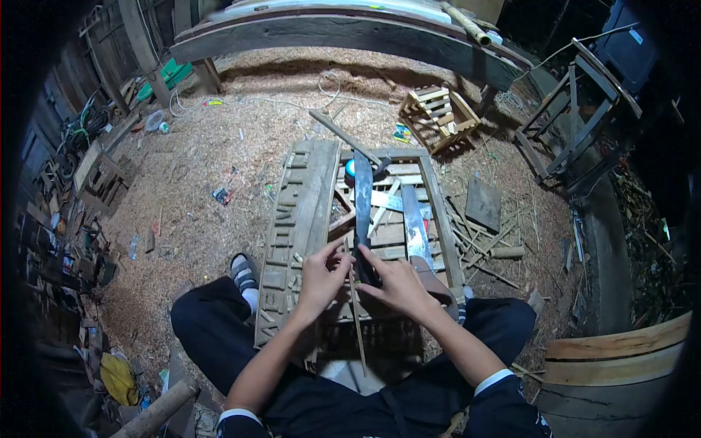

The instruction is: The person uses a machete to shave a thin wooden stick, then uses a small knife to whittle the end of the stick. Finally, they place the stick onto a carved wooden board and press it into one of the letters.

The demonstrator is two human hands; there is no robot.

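My left hand (323, 277) pinches a thin bamboo strip (355, 314), which hangs down toward my lap. Close beside it, my right hand (398, 283) is closed around the black handle of a large knife (362, 193), its broad blade pointing away from me. Both hands are over a low slatted wooden bench (310, 197) between my knees. A handsaw (415, 226) lies on the slats to the right of the knife. Beyond the blade rests a hammer (343, 135) with a wooden handle, near a blue round object (350, 168) partly hidden by the blade.
Shavings cover the ground. A slatted wooden crate (442, 117) sits ahead on the right, below a long heavy workbench (328, 36). Loose sticks (485, 248) and a flat board (483, 204) lie right of the low bench. Curved planks (621, 358) stand at lower right.
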